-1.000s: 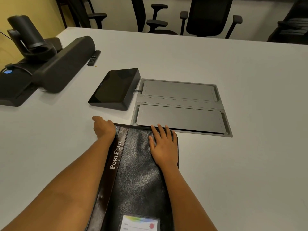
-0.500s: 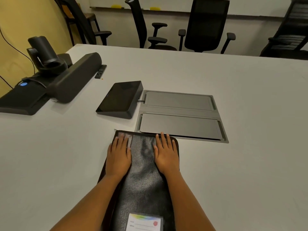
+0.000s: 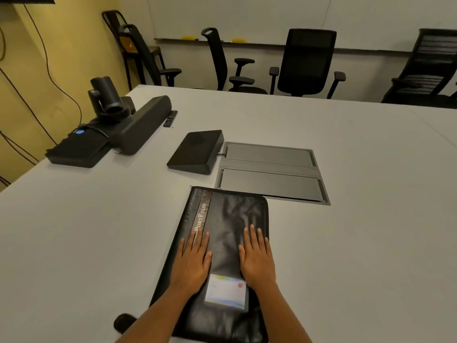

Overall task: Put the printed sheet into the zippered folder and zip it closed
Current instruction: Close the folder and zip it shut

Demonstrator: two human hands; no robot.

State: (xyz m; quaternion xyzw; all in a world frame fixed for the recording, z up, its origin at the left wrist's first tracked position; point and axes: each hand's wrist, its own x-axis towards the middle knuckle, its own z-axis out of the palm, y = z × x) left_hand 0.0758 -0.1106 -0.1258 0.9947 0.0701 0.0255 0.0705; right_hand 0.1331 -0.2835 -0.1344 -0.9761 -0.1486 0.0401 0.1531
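A: Head cam: folder shut, flat on table. Hands?
B: Both palm-down on cover, fingers spread, gripping nothing. L hand sits over the PortFolio strip, R hand beside it, apart.
A: Sheet?
B: Can't see it. Card window between the wrists; floor box lid just past the fingertips, beyond folder's far edge.

The zippered folder looks like black leather or imitation leather, creased and faintly glossy, with a clear plastic card window. The table is smooth and matt grey, its inset cable hatch a matt grey that looks like metal.
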